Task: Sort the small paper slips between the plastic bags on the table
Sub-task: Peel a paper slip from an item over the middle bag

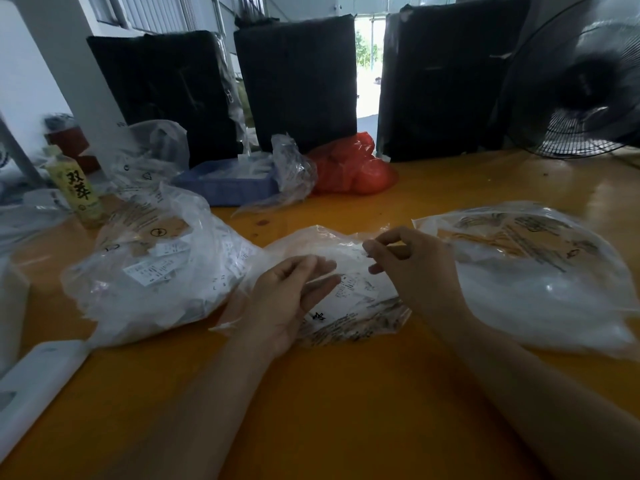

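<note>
Left hand [294, 289]: I see it lying palm-up on the middle bag [346, 299], fingers [318, 268] straight and loosely spread, holding nothing.
Right hand [412, 261]: its fingers [372, 251] curl together in a pinch over the middle bag; I judge they hold a paper slip or the film, too blurred to settle.
Paper slips [156, 268]: most sit inside the left bag [145, 271]; a few lie in the middle bag.
Right bag [540, 271]: flat on the desk [346, 410], contents unclear.
Risk 1: the pinch may lift 2 slips stuck together, so 1 lands in the wrong bag.
Risk 2: the fan [585, 88] stands near; moving air could scatter loose slips.
Risk 3: clingy film may drag the bag along.
</note>
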Demonstrator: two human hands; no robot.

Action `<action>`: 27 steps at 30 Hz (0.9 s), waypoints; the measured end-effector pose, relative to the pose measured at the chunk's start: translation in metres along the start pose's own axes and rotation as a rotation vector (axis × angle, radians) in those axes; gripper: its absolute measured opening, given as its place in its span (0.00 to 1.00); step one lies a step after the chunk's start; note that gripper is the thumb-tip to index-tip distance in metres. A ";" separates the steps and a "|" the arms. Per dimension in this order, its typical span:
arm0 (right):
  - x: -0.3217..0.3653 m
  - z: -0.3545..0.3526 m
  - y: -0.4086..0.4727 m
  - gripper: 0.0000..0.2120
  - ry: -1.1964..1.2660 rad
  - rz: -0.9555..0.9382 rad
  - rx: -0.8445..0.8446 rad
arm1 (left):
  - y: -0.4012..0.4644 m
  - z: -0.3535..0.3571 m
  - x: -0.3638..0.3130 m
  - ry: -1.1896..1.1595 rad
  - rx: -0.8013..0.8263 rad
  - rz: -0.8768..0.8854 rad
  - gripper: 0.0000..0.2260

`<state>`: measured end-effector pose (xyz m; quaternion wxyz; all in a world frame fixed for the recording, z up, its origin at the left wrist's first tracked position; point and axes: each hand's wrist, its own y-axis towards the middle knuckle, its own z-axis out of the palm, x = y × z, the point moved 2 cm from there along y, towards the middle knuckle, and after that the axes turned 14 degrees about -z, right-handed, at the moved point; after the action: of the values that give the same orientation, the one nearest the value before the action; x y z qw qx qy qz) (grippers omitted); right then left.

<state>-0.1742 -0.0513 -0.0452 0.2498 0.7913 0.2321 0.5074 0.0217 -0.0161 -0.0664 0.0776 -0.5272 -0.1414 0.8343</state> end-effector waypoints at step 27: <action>-0.006 0.002 0.001 0.06 0.339 -0.007 0.007 | -0.003 0.006 0.005 0.102 0.099 0.011 0.18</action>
<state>-0.1749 -0.0557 -0.0492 0.2062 0.6946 0.2756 0.6318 0.0144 -0.0126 -0.0675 0.1061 -0.5652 -0.0931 0.8128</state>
